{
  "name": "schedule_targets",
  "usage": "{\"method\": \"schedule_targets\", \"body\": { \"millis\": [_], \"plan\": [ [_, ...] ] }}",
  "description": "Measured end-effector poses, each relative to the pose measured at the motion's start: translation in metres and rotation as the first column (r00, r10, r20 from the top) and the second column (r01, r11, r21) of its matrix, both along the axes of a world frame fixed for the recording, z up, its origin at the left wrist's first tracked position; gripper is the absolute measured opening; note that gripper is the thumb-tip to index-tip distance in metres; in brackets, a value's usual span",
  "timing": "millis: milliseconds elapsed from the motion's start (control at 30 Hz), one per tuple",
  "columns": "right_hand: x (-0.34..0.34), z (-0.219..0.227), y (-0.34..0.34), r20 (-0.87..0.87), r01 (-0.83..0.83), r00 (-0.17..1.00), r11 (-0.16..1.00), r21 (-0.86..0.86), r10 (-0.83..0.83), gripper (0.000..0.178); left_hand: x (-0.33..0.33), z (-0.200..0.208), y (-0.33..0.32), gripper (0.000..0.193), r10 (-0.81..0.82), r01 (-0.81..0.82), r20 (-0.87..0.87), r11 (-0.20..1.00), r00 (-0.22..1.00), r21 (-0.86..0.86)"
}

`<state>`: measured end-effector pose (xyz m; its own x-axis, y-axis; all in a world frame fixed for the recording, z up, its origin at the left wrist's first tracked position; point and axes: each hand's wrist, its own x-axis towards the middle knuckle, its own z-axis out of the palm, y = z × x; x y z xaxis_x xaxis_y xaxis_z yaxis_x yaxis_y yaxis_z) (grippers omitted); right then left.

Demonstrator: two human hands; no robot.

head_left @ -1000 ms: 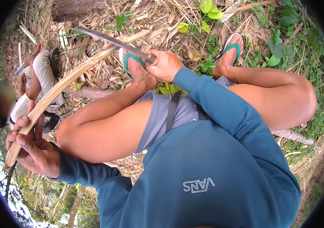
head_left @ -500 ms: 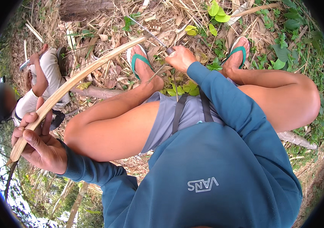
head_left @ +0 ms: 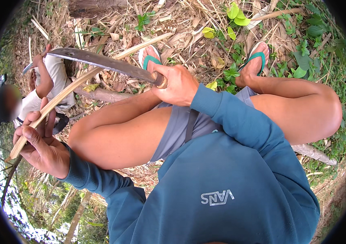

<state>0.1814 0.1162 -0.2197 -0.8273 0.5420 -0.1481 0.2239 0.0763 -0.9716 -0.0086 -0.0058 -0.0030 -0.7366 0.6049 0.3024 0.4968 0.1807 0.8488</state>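
Note:
A long, pale strip of split wood [head_left: 68,90] slants from the lower left up toward my sandalled feet. My left hand [head_left: 45,148] grips its near end, thumb on one side and fingers on the other. In my right hand [head_left: 176,84] is the short wooden handle of a machete [head_left: 104,62], fingers wrapped round it. The broad, dark, curved blade points left and crosses over the strip around its middle. Whether the blade touches the wood I cannot tell.
Another person [head_left: 39,85] in light clothes squats at the left, holding a blade. A thick log [head_left: 98,7] lies at the far edge, a thin branch [head_left: 104,95] behind my left leg. Dry leaves [head_left: 173,24] and green plants [head_left: 303,61] cover the ground.
My right hand has come left and nearer, swinging the machete from pointing away to lying leftward across the strip, its flat turned to view. My left hand keeps its hold, nearly still.

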Motion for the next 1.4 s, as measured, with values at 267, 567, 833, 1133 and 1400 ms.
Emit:
{"method": "schedule_targets", "body": {
  "millis": [267, 567, 833, 1133, 1400],
  "plan": [
    [0.008, -0.006, 0.012, -0.016, -0.017, 1.0, 1.0, 0.016, 0.017, 0.026, 0.007, 0.0, 0.002, 0.022, -0.023, 0.023, -0.04, 1.0, 0.999, -0.008],
    [0.015, 0.009, 0.009, -0.059, -0.093, 0.994, 0.994, 0.05, 0.096, 0.025, 0.008, -0.002, -0.001, 0.021, 0.0, -0.001, -0.074, 1.0, 0.997, -0.006],
    [0.019, -0.041, 0.022, 0.185, -0.001, 0.983, 1.0, -0.013, 0.003, 0.025, 0.003, -0.001, -0.006, 0.02, -0.001, 0.001, -0.014, 1.0, 1.0, 0.002],
    [0.038, -0.123, 0.061, 0.524, 0.046, 0.852, 0.998, -0.051, -0.013, 0.035, 0.003, 0.003, 0.005, 0.02, 0.009, -0.01, -0.034, 1.0, 0.999, -0.022],
    [0.034, -0.131, 0.051, 0.529, 0.076, 0.848, 0.995, -0.057, -0.034, 0.033, -0.003, 0.007, 0.006, 0.018, 0.009, -0.007, 0.038, 0.999, 0.999, -0.043]
  ]
}}
